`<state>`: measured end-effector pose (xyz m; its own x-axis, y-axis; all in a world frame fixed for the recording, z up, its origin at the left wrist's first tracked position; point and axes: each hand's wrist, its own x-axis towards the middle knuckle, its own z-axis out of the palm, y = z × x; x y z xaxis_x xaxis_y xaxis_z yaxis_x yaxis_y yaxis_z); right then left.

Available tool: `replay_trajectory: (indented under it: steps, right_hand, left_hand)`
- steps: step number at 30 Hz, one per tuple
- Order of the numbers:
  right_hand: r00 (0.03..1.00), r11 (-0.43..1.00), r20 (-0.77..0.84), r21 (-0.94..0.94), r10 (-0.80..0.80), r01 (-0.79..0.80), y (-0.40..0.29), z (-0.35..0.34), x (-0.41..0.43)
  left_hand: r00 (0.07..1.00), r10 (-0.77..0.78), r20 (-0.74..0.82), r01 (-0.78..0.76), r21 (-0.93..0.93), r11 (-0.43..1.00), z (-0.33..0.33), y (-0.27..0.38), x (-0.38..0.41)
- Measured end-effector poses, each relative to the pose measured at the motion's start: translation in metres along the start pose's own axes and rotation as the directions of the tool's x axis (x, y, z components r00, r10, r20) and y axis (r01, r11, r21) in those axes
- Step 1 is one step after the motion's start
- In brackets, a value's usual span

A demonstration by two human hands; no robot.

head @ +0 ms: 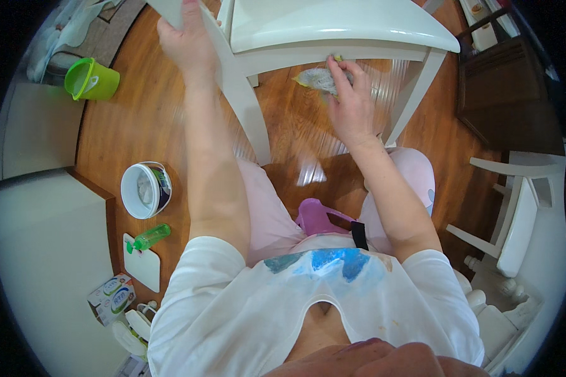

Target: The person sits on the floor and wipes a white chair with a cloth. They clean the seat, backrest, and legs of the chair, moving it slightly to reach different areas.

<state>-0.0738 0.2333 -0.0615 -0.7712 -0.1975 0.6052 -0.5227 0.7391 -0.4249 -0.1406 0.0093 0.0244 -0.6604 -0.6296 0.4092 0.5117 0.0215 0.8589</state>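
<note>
A white wooden chair (344,23) stands before me at the top of the view, its seat uppermost. My left hand (191,52) grips a pale slat of the chair's back at upper left; part of the fingers is hidden behind it. With its fingers and thumb, my right hand (351,99) holds a grey, yellow-edged cleaning cloth (313,79) just below the chair's front rail. The fingertips are close to the rail; whether they touch it I cannot tell.
On the wooden floor at left stand a green bucket (92,80), a white tub (146,191) and a green pump bottle (152,237). A purple plastic object (317,217) lies between my legs. Another white chair (516,221) and a dark cabinet (504,94) are at right.
</note>
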Motion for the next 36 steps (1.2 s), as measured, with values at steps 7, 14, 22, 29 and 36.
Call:
replay_trajectory:
  steps: [7,14,22,29,36]
  right_hand:
    - [0.962,0.973,-0.222,-0.126,0.161,-0.192,0.048,-0.035,0.014]
    - [0.964,0.971,-0.261,-0.214,0.049,-0.107,0.028,-0.022,0.025]
    - [0.990,0.998,-0.135,-0.047,-0.046,0.040,0.013,-0.019,0.030]
    - [0.930,0.949,-0.298,-0.159,0.216,-0.271,0.074,-0.059,0.027]
    - [0.711,0.834,-0.466,0.445,0.526,-0.326,0.137,-0.101,0.020]
  left_hand:
    - [0.993,0.062,0.104,-0.067,0.040,0.997,-0.009,0.005,0.004]
    - [0.995,0.041,0.088,-0.045,0.037,0.998,-0.006,0.004,0.003]
    - [0.993,0.066,0.099,-0.074,0.076,0.994,-0.010,0.005,0.000]
    - [0.993,0.056,0.105,-0.063,0.064,0.996,-0.006,0.006,0.002]
    - [0.996,0.053,0.068,-0.058,0.066,0.996,-0.002,0.012,-0.004]
